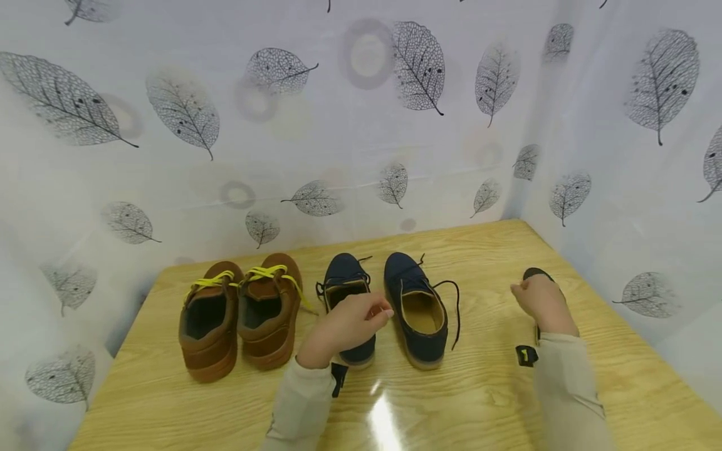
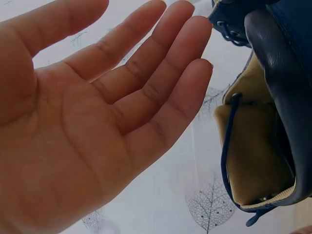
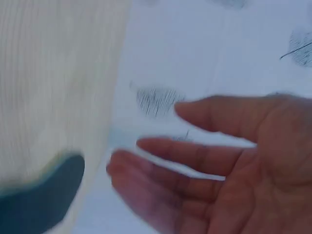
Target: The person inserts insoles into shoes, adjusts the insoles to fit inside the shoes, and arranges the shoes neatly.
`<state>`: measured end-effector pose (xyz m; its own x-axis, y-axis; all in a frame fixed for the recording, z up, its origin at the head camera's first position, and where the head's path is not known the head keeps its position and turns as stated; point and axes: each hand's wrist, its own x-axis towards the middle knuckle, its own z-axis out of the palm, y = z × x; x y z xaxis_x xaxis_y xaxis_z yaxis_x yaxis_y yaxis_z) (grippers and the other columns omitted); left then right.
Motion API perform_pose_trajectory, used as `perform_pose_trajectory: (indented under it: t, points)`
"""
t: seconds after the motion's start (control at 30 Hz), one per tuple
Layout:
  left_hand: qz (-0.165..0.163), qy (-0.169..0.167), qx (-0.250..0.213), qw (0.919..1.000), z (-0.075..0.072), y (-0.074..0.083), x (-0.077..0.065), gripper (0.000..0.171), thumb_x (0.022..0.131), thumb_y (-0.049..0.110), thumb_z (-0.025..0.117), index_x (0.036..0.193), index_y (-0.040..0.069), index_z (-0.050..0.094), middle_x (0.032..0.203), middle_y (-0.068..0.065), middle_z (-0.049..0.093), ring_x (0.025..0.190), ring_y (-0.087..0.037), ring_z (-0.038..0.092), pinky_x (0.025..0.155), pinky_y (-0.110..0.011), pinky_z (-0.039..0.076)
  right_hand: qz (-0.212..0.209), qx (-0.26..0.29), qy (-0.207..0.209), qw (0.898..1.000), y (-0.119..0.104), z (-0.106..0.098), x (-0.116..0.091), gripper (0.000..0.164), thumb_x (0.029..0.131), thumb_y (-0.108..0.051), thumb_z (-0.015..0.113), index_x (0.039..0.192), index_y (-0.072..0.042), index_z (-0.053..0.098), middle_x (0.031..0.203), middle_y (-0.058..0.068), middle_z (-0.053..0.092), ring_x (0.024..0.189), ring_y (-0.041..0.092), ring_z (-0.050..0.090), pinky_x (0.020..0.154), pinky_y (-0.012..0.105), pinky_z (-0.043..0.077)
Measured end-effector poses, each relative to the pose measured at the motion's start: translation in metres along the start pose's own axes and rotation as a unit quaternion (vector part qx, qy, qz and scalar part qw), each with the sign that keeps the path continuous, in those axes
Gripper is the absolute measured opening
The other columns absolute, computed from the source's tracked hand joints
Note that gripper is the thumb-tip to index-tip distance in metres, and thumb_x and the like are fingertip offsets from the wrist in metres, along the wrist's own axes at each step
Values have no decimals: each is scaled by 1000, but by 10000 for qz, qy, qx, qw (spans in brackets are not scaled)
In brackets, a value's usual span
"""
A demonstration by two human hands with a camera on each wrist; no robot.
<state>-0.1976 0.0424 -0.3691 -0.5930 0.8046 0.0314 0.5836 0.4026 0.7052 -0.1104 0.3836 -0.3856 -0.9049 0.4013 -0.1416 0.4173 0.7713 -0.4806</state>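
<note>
My left hand (image 1: pixel 352 322) hovers over the left of two navy lace-up shoes (image 1: pixel 344 266). In the left wrist view its fingers (image 2: pixel 165 83) are loosely extended, with nothing in the palm, beside a navy shoe (image 2: pixel 287 97) with tan lining. The right navy shoe (image 1: pixel 420 313) has a loose dark lace trailing on the table. On the right side, my right hand (image 1: pixel 544 304) is above a dark object (image 1: pixel 537 272), mostly hidden beneath it. The right wrist view shows relaxed fingers (image 3: pixel 195 156) holding nothing; a blurred dark rounded shape (image 3: pixel 44 200) appears at lower left.
Two brown shoes (image 1: pixel 271 338) with yellow laces stand side by side at the left of the wooden table (image 1: pixel 479 401). A white leaf-print sheet (image 1: pixel 350 138) rises behind the table and along its sides. Small black pieces (image 1: pixel 527 356) show at both wrists.
</note>
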Motion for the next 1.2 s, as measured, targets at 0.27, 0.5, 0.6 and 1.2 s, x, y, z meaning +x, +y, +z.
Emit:
perform_pose_trajectory:
  t: [0.27, 0.5, 0.6, 1.2]
  points:
    - [17, -177, 28, 9998, 6, 0, 4, 21, 100, 22, 52, 108, 9, 65, 94, 1, 64, 81, -13, 58, 73, -31, 48, 1795, -741, -435, 9800, 44, -9, 15, 70, 92, -32, 60, 119, 30, 41, 117, 58, 24, 110, 67, 29, 88, 60, 40]
    - [-26, -207, 113, 9997, 11, 1, 8, 20, 100, 21, 53, 106, 9, 67, 91, 2, 64, 79, -11, 59, 72, -29, 49, 2137, -769, -950, 9692, 59, -5, 18, 93, 88, -47, 63, 128, 30, 31, 123, 55, 22, 115, 61, 28, 97, 56, 35]
    - [-42, -169, 161, 9997, 11, 0, 9, 19, 100, 22, 53, 106, 10, 67, 92, 2, 65, 80, -10, 59, 72, -28, 49, 1862, -981, -959, 9729, 62, -7, 21, 90, 88, -47, 64, 126, 29, 35, 126, 51, 32, 112, 60, 38, 92, 54, 40]
    - [-71, -233, 92, 9997, 17, 0, 13, 16, 98, 18, 56, 106, 9, 66, 94, 1, 65, 80, -10, 58, 71, -27, 47, 1103, -557, -229, 9921, 70, -8, 17, 72, 80, -36, 70, 108, 27, 48, 102, 41, 54, 83, 47, 58, 67, 48, 50]
